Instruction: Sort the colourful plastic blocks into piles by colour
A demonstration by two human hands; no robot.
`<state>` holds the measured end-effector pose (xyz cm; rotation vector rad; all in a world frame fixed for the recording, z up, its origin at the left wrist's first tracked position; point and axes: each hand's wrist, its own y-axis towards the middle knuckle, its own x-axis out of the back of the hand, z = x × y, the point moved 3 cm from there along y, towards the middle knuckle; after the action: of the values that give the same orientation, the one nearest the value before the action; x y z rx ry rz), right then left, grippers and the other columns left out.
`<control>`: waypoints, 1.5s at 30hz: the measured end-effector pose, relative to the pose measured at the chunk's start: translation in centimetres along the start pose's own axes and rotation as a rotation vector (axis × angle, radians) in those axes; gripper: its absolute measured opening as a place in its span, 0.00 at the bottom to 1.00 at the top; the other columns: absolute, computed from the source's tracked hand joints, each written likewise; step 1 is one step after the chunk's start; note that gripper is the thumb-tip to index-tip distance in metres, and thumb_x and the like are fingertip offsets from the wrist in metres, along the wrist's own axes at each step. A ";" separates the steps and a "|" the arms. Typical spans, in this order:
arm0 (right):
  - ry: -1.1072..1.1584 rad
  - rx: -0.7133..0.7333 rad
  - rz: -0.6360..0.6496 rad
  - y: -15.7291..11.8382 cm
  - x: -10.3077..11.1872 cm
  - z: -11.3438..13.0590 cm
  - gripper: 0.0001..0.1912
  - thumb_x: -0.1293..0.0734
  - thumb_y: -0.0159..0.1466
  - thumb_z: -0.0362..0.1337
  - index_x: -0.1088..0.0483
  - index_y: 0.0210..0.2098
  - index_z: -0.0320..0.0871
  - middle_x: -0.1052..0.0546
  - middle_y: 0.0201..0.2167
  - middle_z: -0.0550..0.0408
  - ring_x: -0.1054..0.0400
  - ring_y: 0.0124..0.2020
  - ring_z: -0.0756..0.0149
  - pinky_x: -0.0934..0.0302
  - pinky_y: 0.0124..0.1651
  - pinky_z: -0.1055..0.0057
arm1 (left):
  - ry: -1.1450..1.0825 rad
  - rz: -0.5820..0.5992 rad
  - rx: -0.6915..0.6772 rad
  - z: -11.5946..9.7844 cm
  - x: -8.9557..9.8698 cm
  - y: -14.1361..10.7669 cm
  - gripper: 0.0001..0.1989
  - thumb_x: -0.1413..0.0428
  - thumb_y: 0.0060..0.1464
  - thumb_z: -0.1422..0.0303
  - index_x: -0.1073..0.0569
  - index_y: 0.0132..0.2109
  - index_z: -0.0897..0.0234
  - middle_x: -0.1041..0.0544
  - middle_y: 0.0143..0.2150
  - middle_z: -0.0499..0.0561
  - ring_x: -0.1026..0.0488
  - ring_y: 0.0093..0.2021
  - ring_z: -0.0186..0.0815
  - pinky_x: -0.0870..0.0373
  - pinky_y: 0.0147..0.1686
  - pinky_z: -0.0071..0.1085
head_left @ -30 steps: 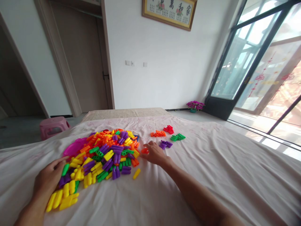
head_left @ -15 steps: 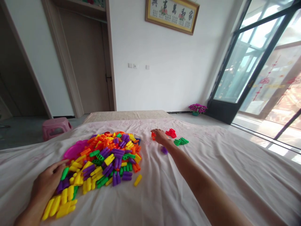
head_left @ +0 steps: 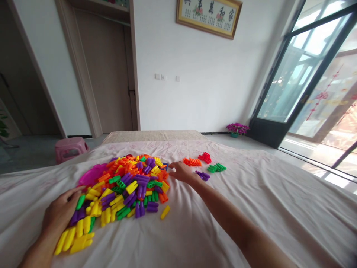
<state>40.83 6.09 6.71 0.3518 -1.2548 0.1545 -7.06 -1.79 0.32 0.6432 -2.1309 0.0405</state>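
Note:
A heap of small plastic bullet-shaped building pieces (head_left: 131,190), in orange, yellow, purple and green, covers the left middle of the cloth. My left hand (head_left: 60,208) rests at the heap's left side, fingers stretched loosely toward a magenta dish (head_left: 90,175); a green piece (head_left: 80,202) lies against it. My right hand (head_left: 182,172) is just off the heap's right edge, fingers apart, holding nothing. Beyond and beside it are small colour groups: orange pieces (head_left: 192,162), red pieces (head_left: 205,158), green pieces (head_left: 216,168) and purple pieces (head_left: 203,175).
A pale, creased cloth (head_left: 195,230) covers the surface. Yellow pieces (head_left: 74,240) lie near my left wrist, and a single yellow piece (head_left: 165,212) lies in front of the heap. On the floor stand a pink stool (head_left: 71,149) and a pot of purple flowers (head_left: 237,129).
My right hand has moved left from the orange pieces to the heap's right edge, uncovering the orange row and more of the purple group. My left hand stays by the heap.

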 end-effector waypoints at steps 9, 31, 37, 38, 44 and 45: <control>-0.118 0.005 0.070 0.0 -1.3 2.7 0.20 0.31 0.61 0.49 0.26 0.49 0.46 0.21 0.42 0.49 0.28 0.45 0.56 0.39 0.42 0.68 | 0.037 0.010 0.081 -1.1 0.5 -0.6 0.28 0.56 0.59 0.49 0.22 0.52 0.59 0.19 0.44 0.57 0.23 0.42 0.51 0.29 0.38 0.40; -0.148 -0.321 -0.028 4.8 3.7 -10.5 0.28 0.40 0.60 0.24 0.28 0.56 0.47 0.23 0.51 0.46 0.31 0.53 0.57 0.39 0.51 0.65 | -0.032 -0.012 0.099 -1.2 0.5 -0.7 0.27 0.56 0.58 0.49 0.22 0.51 0.59 0.19 0.44 0.58 0.24 0.41 0.53 0.29 0.38 0.43; -0.088 -0.304 -0.076 4.2 3.1 -9.4 0.31 0.41 0.58 0.22 0.29 0.59 0.44 0.24 0.54 0.47 0.33 0.57 0.56 0.40 0.57 0.64 | 0.001 0.019 0.089 -1.5 0.8 -0.9 0.29 0.58 0.59 0.49 0.23 0.53 0.60 0.20 0.46 0.59 0.24 0.43 0.53 0.29 0.38 0.42; -0.072 -0.264 -0.090 4.0 2.9 -8.6 0.31 0.41 0.58 0.23 0.29 0.59 0.45 0.25 0.55 0.49 0.34 0.58 0.57 0.41 0.58 0.65 | 0.005 0.021 0.091 -1.5 0.8 -0.9 0.29 0.58 0.59 0.49 0.23 0.53 0.60 0.20 0.46 0.59 0.24 0.43 0.53 0.29 0.38 0.42; 0.288 0.316 0.086 1.4 0.4 -1.8 0.31 0.37 0.54 0.23 0.27 0.55 0.48 0.22 0.50 0.56 0.28 0.50 0.62 0.37 0.53 0.71 | 0.000 0.019 0.105 -1.4 0.7 -0.9 0.28 0.56 0.59 0.49 0.23 0.53 0.60 0.19 0.45 0.58 0.24 0.42 0.51 0.30 0.37 0.40; 0.303 0.389 0.125 0.9 0.0 -0.9 0.32 0.36 0.53 0.22 0.27 0.56 0.49 0.22 0.50 0.56 0.28 0.50 0.62 0.37 0.53 0.70 | 0.002 0.019 0.110 -1.4 0.8 -0.9 0.28 0.56 0.58 0.49 0.22 0.53 0.59 0.19 0.44 0.58 0.24 0.41 0.51 0.30 0.37 0.40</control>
<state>41.30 7.25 6.61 0.5622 -0.9424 0.5432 -5.92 -2.54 1.60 0.6866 -2.1441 0.1704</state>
